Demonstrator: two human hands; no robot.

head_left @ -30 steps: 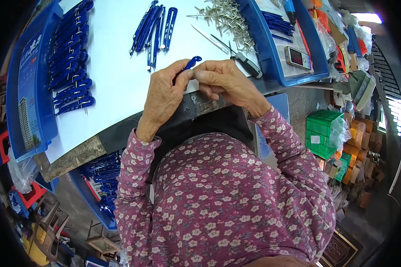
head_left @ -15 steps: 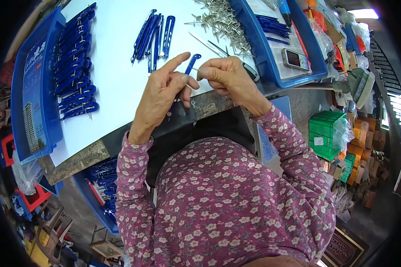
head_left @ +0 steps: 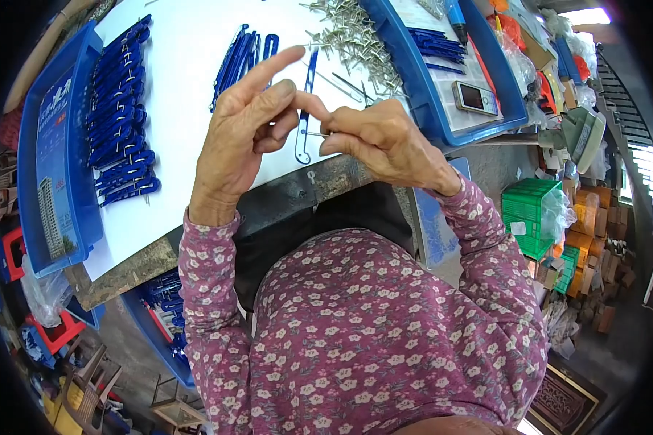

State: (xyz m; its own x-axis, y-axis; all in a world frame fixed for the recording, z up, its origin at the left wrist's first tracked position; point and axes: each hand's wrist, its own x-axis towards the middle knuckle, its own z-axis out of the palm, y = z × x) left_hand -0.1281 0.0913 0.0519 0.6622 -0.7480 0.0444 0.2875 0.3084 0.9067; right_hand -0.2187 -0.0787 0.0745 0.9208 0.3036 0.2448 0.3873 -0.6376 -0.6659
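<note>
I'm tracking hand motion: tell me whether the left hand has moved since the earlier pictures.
Yes. Judged against the blue tray at the view's left, the left hand has shifted left, nearer that tray, and forward.

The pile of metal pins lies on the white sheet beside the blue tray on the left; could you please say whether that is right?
Not the left: the head view shows the pile of metal pins lying on the white sheet beside the blue tray on the right.
</note>
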